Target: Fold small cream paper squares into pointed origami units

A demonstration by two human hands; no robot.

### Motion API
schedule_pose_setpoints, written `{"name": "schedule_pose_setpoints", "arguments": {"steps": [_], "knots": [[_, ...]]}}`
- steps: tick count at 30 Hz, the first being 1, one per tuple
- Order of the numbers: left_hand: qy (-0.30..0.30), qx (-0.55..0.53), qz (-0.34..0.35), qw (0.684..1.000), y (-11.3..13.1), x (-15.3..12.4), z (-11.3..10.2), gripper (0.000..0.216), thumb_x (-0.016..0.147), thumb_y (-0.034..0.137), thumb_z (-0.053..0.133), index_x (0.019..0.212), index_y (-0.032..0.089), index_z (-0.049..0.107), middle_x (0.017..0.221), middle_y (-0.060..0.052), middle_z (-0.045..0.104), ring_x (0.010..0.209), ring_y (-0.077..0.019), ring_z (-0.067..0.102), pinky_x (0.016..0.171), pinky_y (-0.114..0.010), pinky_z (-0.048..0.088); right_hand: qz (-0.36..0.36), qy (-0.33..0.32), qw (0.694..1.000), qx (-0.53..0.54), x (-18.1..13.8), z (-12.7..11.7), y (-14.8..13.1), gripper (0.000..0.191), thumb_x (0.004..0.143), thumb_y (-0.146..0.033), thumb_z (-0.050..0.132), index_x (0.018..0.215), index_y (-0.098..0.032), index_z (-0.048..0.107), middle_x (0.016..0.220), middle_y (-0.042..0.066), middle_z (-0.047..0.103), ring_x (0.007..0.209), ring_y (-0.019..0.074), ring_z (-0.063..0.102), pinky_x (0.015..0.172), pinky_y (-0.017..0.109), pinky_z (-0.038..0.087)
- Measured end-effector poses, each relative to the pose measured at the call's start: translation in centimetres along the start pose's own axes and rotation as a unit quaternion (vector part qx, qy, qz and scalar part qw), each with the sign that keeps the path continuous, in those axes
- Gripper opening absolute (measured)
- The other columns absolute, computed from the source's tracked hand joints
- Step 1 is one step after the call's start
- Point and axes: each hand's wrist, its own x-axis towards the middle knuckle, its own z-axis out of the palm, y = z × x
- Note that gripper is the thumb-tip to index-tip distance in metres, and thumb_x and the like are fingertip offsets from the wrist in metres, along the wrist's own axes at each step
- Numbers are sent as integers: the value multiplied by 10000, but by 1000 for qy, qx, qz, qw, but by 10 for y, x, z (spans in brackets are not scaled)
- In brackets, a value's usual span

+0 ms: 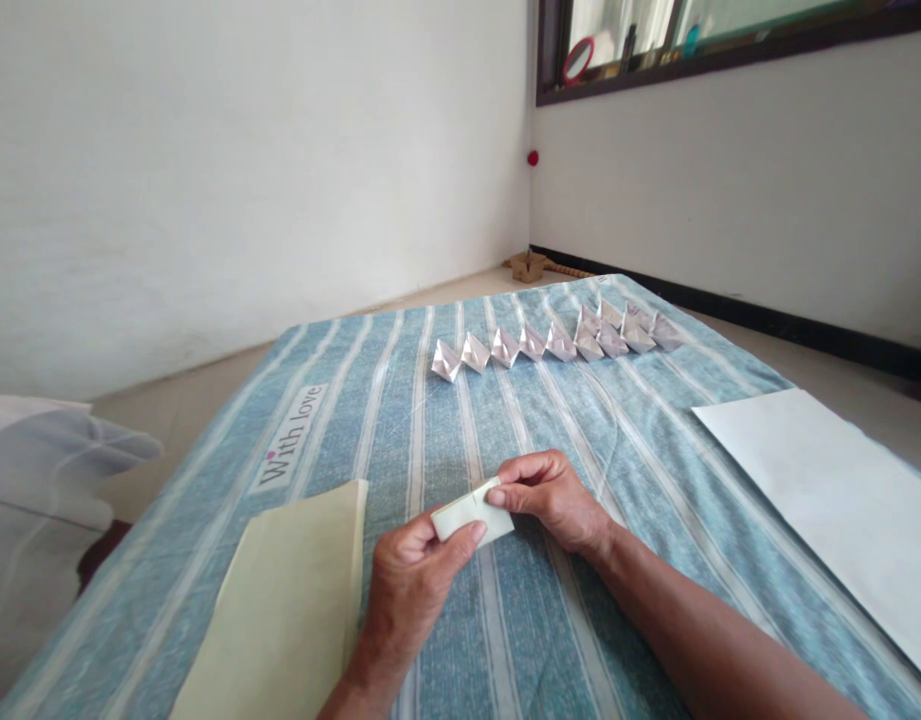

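Observation:
Between my two hands is a small folded piece of pale paper (471, 515), roughly rectangular and held above the striped cloth. My left hand (419, 570) grips its left and lower edge, thumb on top. At its upper right corner, my right hand (554, 500) pinches it between thumb and fingers. A stack of pale yellow paper sheets (280, 600) lies just left of my left hand. Beyond my hands, several folded paper boats (505, 348) stand in a row, doubling up toward the right end.
A blue and white striped tablecloth (385, 430) with "With love" lettering covers the table. White paper sheets (820, 480) lie at the right edge. White fabric (40, 520) hangs at the left. A small cardboard box (527, 266) sits on the floor by the far corner.

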Motion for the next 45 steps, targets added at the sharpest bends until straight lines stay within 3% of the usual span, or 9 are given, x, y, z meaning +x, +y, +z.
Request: {"name": "schedule_pose_setpoints", "arguments": {"steps": [4, 11, 15, 24, 31, 35, 38, 45], "knots": [[16, 39, 42, 998, 1, 0, -1, 209, 642, 371, 754, 739, 188, 786, 597, 4, 687, 566, -188, 602, 536, -253, 466, 4, -3, 1000, -1, 0, -1, 0, 192, 596, -342, 865, 658, -194, 759, 602, -20, 627, 555, 89, 475, 539, 231, 364], [1, 60, 70, 996, 3, -1, -2, 184, 690, 361, 730, 748, 196, 786, 619, 8, 693, 589, -178, 601, 557, -240, 464, -10, 0, 1000, 11, 0, -1, -2, 176, 607, -331, 860, 658, -196, 760, 616, -15, 651, 562, 91, 496, 553, 235, 382], [-12, 44, 39, 998, 3, -1, -1, 211, 669, 360, 755, 783, 188, 797, 646, -3, 715, 611, -191, 622, 570, -250, 471, -18, -4, 1000, 3, 0, -1, -4, 191, 633, -353, 845, 632, -189, 749, 589, -16, 635, 554, 91, 492, 548, 238, 383], [-52, -136, -82, 986, 2, -1, 4, 307, 592, 336, 835, 842, 165, 785, 747, -30, 758, 683, -197, 661, 659, -277, 516, 8, 30, 999, 15, 1, 1, -5, 225, 588, -357, 865, 587, -187, 717, 527, -27, 627, 493, 88, 511, 514, 235, 396], [-29, -135, -63, 988, 2, 0, 4, 251, 581, 317, 841, 725, 144, 729, 584, 16, 667, 539, -111, 560, 527, -201, 425, 9, 12, 1000, 1, 0, 1, -4, 226, 622, -364, 852, 607, -185, 715, 535, -32, 617, 495, 81, 495, 516, 235, 384], [13, -153, -84, 985, 8, -2, 7, 455, 548, 322, 861, 948, 153, 727, 760, -16, 739, 652, -152, 641, 624, -232, 499, 10, 5, 1000, 1, 0, 2, -5, 237, 618, -378, 854, 602, -185, 718, 531, -32, 615, 497, 82, 494, 522, 237, 381], [45, -121, -47, 991, 13, -3, 7, 520, 546, 329, 858, 1024, 179, 719, 911, -34, 752, 778, -197, 678, 685, -256, 524, 8, 6, 1000, 1, 0, 2, -5, 231, 619, -381, 854, 608, -189, 725, 541, -30, 621, 508, 86, 502, 532, 241, 385], [32, 12, 82, 996, 14, -6, 3, 157, 679, 342, 762, 775, 218, 783, 924, -39, 731, 811, -213, 671, 639, -234, 506, 7, -15, 999, -27, -2, 3, -5, 218, 637, -380, 844, 620, -191, 736, 548, -33, 601, 516, 84, 462, 526, 239, 351]]}}
